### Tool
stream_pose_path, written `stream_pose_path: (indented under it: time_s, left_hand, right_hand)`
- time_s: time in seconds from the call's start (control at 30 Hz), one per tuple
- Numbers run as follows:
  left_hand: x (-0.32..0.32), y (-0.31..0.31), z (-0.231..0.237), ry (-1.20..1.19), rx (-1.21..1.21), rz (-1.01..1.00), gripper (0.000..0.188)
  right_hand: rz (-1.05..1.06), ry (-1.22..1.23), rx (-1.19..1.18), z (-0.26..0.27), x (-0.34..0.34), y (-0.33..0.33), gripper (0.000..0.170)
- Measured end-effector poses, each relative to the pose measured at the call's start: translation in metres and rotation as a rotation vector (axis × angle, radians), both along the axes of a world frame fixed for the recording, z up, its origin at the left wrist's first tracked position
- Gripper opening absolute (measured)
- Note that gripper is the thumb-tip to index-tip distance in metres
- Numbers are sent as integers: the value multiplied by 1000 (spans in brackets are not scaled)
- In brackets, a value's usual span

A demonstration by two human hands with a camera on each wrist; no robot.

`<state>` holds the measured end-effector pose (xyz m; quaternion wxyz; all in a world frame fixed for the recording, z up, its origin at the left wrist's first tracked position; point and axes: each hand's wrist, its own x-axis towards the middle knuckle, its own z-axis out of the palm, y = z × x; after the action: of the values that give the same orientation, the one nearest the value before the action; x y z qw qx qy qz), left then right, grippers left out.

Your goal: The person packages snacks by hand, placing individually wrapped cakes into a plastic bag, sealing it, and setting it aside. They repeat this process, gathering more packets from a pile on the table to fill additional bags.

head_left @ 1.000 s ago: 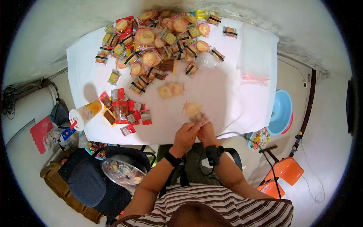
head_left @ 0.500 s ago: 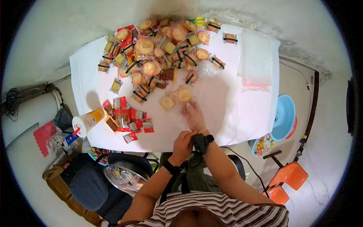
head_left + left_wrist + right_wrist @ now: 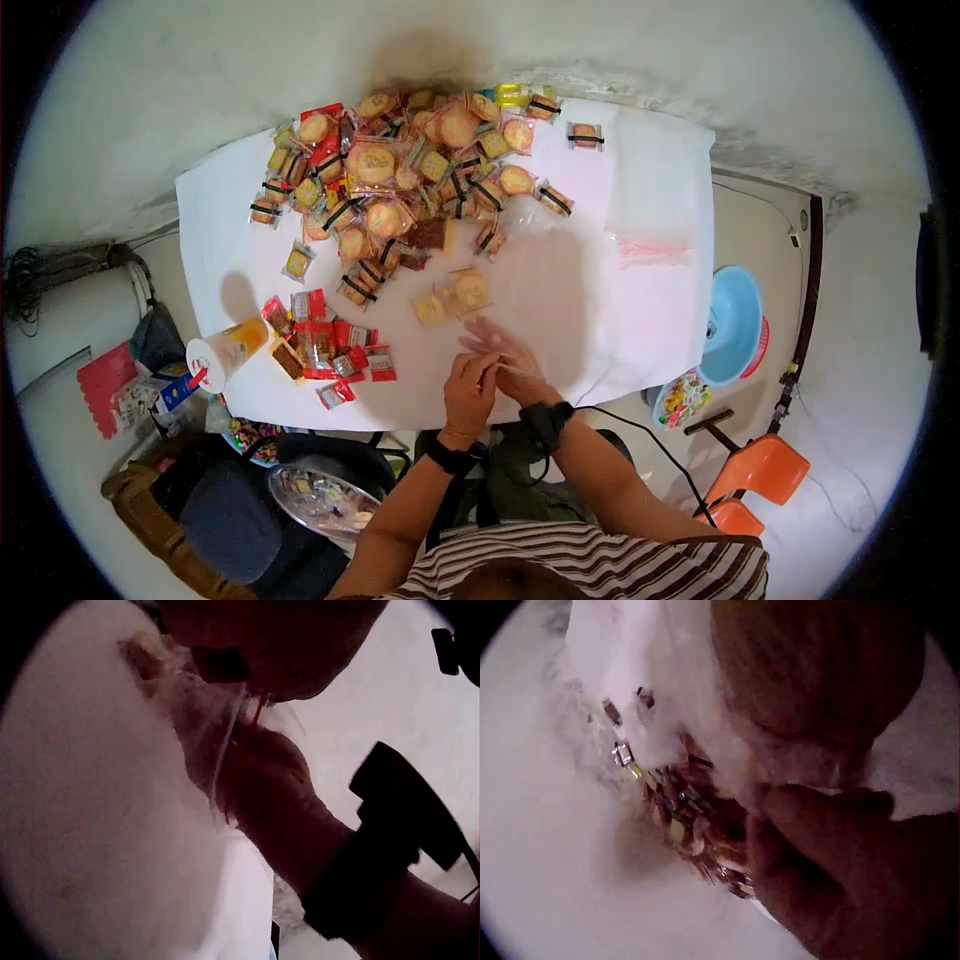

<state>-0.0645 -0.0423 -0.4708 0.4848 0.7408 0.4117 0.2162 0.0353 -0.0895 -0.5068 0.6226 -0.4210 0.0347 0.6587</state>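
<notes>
A clear plastic bag with a thin red line surrounds my right hand, whose fingers reach forward, spread and slightly blurred. My left hand pinches the bag's edge beside the right palm. In the right wrist view, the left thumb and finger meet on the film, close under the right palm. Just beyond the right fingertips, wrapped round cookies lie overlapping on the white table.
A large heap of wrapped cookies covers the back of the table. Red-wrapped snacks and a drink cup are at left. Clear bags with red edges lie at right. Blue basins and an orange stool stand beyond the right edge.
The right hand has set a wrapped cookie down beside the others in front, let go, and drawn back towards me. The left hand has come up to its palm and pinches the bag.
</notes>
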Motion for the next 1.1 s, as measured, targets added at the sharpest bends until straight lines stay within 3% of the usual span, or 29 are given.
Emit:
stream_pose_path:
  time_s: [0.03,0.1,0.13,0.2,0.23,0.3,0.33,0.4,0.47,0.53,0.6,0.63,0.7,0.83,0.9,0.93,1.0,1.1]
  left_hand:
    - [1,0,-1,-5,-1,3,15]
    - [3,1,-3,15,8,14,12]
    - [3,3,-3,13,9,12,12]
    - [4,7,-1,4,-44,86,10]
    - [4,9,-1,0,-43,83,10]
    - [-4,9,-2,-33,-44,143,8]
    - [-9,8,-2,-30,-48,141,8]
    - [-17,8,-1,-9,-38,72,8]
    - [-22,4,2,29,-114,22,8]
    - [-24,-4,4,68,-189,-28,8]
    - [-19,-11,1,-24,-164,-59,8]
    - [-17,-12,3,-23,-158,-64,8]
    - [-13,-15,8,45,-251,-112,9]
    - [-12,-17,3,54,-270,-164,12]
    - [-12,-15,1,29,-233,-174,12]
    - [-12,-15,1,25,-237,-185,12]
    - [-12,-12,4,62,-240,-157,11]
    - [-11,-9,0,51,-205,-169,11]
  right_hand:
    - [3,-5,-1,5,-2,-9,55]
    - [226,-351,-95,24,-6,-19,53]
    - [225,-353,-95,20,-16,-30,53]
    - [438,-805,-40,20,-27,-40,51]
    - [435,-809,-40,22,-27,-49,51]
    - [778,-1146,147,86,-10,-39,48]
    - [777,-1141,144,101,7,-35,48]
    - [1155,-516,-112,116,57,-20,47]
    - [755,-789,-304,104,86,-12,51]
    - [379,-1570,-276,80,104,21,56]
    - [149,-1844,-218,39,116,55,58]
    - [141,-1843,-219,25,123,70,58]
    - [366,-2066,-180,2,133,88,60]
    - [335,-1952,-101,-29,144,81,46]
    - [36,-1858,-97,-33,147,68,39]
    - [33,-1862,-110,-35,147,62,39]
    - [-198,-923,-358,-29,145,53,27]
    - [-307,-789,-369,-23,154,33,23]
